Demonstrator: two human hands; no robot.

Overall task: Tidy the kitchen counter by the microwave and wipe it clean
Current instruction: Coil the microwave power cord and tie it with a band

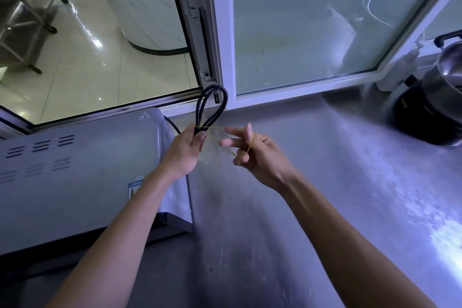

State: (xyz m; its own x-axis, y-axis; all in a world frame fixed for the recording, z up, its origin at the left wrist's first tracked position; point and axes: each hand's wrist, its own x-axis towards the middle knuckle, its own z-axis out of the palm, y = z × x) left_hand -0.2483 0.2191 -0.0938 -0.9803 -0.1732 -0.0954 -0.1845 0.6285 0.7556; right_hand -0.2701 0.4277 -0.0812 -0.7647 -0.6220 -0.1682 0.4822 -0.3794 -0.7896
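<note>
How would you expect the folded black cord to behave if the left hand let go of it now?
The black cord holds rounded loops above the left hand, so it looks springy and would probably unfold. The rubber band stretched to the right hand seems taut and may snap back.

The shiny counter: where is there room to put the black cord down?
The steel counter is bare between the grey microwave on the left and the metal pot on its black cooker at far right, back to the white window frame. It is crowded mid-air where the left hand grips the looped black cord and the right hand stretches a yellow rubber band.
</note>
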